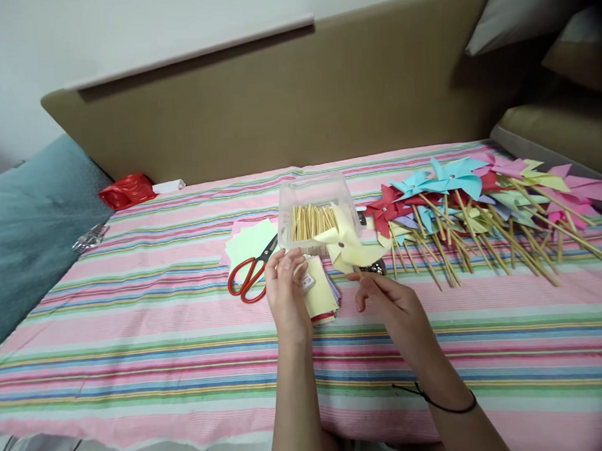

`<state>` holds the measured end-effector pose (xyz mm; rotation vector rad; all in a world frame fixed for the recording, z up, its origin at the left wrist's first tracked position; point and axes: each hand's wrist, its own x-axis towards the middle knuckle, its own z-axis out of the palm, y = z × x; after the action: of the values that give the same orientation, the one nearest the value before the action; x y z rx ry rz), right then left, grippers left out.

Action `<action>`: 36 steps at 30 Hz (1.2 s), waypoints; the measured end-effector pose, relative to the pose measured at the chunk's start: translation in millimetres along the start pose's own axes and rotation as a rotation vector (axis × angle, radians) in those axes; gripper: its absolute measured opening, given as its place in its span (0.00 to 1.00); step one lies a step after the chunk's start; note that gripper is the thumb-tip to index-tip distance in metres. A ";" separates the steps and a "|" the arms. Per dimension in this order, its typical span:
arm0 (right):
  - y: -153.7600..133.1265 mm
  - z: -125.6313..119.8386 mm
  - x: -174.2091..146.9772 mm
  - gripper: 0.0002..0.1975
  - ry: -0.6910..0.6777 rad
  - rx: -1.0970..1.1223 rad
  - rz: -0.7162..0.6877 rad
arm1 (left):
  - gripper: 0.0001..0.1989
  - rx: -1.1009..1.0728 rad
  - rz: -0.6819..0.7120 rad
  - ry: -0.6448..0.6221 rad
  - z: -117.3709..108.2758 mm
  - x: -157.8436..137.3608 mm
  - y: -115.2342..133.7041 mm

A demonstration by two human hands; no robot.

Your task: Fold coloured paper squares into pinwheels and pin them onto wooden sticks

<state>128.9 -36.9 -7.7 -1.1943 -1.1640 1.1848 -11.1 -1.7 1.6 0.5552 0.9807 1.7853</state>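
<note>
Taking the clear, colourless plastic box (286, 194) as the dial's centre, the pinwheel (356, 251) at 4 o'clock is plain pale yellow. The sticks (313, 221) inside the box are straw yellow. At 6 o'clock a paper stack (322, 294) is pale yellow on top, with purple and red edges; at 8 o'clock the scissors (248, 279) have red handles and dark blades. The pinwheel pile (456, 177) at 3 o'clock mixes sky blue, red, pink, lilac and pale green. Beneath runs a cloth (188, 383) striped pink, white, green, blue and yellow; the sofa backrest (276, 113) at 12 is plain olive-brown.
</note>
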 end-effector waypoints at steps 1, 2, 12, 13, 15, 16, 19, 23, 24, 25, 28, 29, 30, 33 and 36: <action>-0.1 0.2 0.3 0.15 -0.025 0.026 0.013 | 0.16 0.026 0.013 0.006 -0.8 0.9 -0.8; 0.2 0.4 0.5 0.15 -0.047 0.039 0.019 | 0.16 0.050 0.020 0.000 -1.3 1.5 -1.7; 3.6 3.0 0.0 0.17 -0.224 0.030 0.082 | 0.28 0.178 -0.105 -0.109 3.7 -5.3 -3.9; 3.5 2.5 -0.1 0.17 -0.225 0.021 0.078 | 0.28 0.179 -0.108 -0.098 3.4 -5.0 -3.5; 3.4 1.2 0.2 0.16 -0.215 -0.008 0.067 | 0.29 0.170 -0.102 -0.060 1.8 -3.5 -2.9; 3.4 0.4 0.5 0.15 -0.211 -0.023 0.063 | 0.30 0.164 -0.097 -0.037 0.8 -2.5 -2.5; 4.1 -1.9 1.4 0.13 -0.226 -0.045 0.077 | 0.30 0.157 -0.074 0.029 -1.7 -0.2 -1.1; 5.4 -3.6 1.9 0.12 -0.268 -0.046 0.103 | 0.31 0.163 -0.070 0.073 -2.4 0.9 -0.1; 5.8 -3.5 1.8 0.11 -0.267 -0.059 0.107 | 0.31 0.168 -0.074 0.075 -2.2 0.9 -0.4; 6.3 -3.3 1.5 0.11 -0.262 -0.074 0.112 | 0.31 0.172 -0.079 0.074 -1.9 0.8 -1.0; 8.9 -1.4 0.8 0.09 -0.254 -0.082 0.131 | 0.31 0.183 -0.099 0.064 -0.2 -0.4 -3.7; 10.0 -0.7 0.7 0.09 -0.256 -0.068 0.135 | 0.32 0.184 -0.107 0.058 0.7 -1.1 -4.5; 11.0 0.1 0.6 0.10 -0.260 -0.057 0.137 | 0.32 0.184 -0.111 0.052 1.7 -1.8 -5.0; 12.5 1.6 0.7 0.10 -0.263 -0.048 0.135 | 0.32 0.182 -0.098 0.038 4.6 -4.3 -5.2; 11.6 2.0 1.0 0.09 -0.257 -0.053 0.132 | 0.31 0.174 -0.087 0.009 6.1 -5.6 -5.5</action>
<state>126.6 -35.6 -19.3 -1.1981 -1.3292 1.4474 -1.3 -3.5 0.9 0.6039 1.1564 1.6364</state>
